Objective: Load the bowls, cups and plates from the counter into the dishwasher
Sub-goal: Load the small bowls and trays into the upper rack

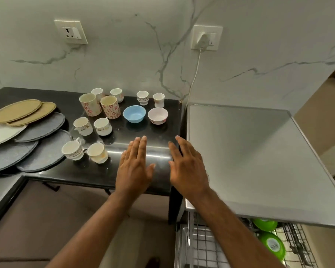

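With both hands, left [134, 167] and right [188, 167], empty and fingers released above the desk [124, 171], we judge loading barely begun; next, grasp the blue bowl [134, 113].

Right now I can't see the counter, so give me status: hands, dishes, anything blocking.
Left hand and right hand open, empty, over counter. Cups, blue bowl, plates unloaded. Nothing blocking.

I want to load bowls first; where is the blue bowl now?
In the head view, the blue bowl stands on the black counter, directly left of the pink-white bowl and beyond both open hands.
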`<state>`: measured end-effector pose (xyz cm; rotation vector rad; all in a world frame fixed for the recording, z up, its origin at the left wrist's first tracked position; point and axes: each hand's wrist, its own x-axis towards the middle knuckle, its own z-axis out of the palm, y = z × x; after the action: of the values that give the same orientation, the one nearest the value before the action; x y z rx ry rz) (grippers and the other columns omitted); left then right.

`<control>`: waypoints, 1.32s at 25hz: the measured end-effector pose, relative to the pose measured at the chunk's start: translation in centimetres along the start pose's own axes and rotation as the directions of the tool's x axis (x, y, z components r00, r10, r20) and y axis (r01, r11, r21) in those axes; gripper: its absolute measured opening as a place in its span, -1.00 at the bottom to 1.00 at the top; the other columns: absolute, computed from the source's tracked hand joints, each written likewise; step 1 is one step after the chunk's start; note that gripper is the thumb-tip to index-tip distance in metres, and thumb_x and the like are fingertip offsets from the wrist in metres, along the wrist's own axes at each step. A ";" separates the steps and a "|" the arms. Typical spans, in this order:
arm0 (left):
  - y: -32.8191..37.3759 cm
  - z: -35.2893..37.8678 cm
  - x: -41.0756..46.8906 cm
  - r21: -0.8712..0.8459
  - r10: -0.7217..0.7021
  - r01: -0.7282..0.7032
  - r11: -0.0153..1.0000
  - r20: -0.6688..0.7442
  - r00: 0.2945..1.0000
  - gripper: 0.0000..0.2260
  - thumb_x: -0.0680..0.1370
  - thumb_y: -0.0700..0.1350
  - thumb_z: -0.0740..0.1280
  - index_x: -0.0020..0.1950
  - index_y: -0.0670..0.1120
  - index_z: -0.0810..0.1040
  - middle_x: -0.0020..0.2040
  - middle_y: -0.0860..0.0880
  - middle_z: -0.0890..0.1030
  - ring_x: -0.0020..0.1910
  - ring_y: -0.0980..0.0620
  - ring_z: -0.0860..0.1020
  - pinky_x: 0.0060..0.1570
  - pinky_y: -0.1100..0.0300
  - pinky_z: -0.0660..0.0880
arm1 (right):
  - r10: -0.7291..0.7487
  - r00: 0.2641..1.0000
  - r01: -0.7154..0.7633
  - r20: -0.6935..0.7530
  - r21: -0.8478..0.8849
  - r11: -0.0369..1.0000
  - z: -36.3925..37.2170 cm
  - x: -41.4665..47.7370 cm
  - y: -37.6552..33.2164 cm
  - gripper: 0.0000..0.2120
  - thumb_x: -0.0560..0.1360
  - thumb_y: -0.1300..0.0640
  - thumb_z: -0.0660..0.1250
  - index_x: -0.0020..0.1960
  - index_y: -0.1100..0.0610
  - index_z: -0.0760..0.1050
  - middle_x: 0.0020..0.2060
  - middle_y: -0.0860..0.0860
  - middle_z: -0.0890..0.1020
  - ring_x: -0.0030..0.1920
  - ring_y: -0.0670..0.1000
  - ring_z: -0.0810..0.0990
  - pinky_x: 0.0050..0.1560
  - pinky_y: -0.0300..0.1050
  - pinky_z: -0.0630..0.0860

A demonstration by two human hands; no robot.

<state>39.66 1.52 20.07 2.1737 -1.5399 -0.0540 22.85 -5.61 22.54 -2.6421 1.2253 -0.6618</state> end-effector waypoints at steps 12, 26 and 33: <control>-12.0 6.9 17.1 0.092 -0.049 0.035 0.995 0.149 0.988 -0.17 0.62 0.07 0.33 0.69 0.04 -0.16 0.70 -0.09 -0.01 0.67 -0.12 -0.03 0.61 -0.15 0.02 | 0.034 0.978 -0.004 0.206 -0.141 0.990 14.0 18.4 2.5 -0.28 0.47 0.16 0.43 0.57 0.13 0.25 0.53 0.08 0.32 0.54 0.09 0.24 0.42 0.12 0.39; -16.3 8.7 25.0 0.196 -0.011 -0.037 0.980 0.240 0.971 -0.81 0.65 -0.08 0.32 0.20 -0.02 0.66 0.32 -0.03 0.61 0.55 -0.15 0.31 0.49 -0.19 0.28 | 0.085 0.944 -0.081 0.320 -0.024 0.996 18.3 25.0 5.2 -0.71 0.63 0.18 0.23 0.33 0.08 0.54 0.12 0.14 0.60 0.10 0.15 0.60 0.17 0.06 0.59; -11.8 6.9 19.0 0.140 0.080 -0.092 0.986 0.087 0.993 -0.90 0.60 -0.22 0.36 0.01 -0.04 0.62 0.17 -0.04 0.68 0.45 -0.20 0.44 0.42 -0.22 0.36 | 0.055 0.974 -0.064 0.220 0.035 0.997 14.2 17.9 5.1 -0.73 0.62 0.20 0.27 0.29 0.08 0.58 0.13 0.11 0.64 0.10 0.10 0.63 0.16 -0.04 0.57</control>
<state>55.04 -14.94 13.69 2.2364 -1.7305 -0.0037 35.99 -23.12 14.13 -2.5516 1.2075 -0.3696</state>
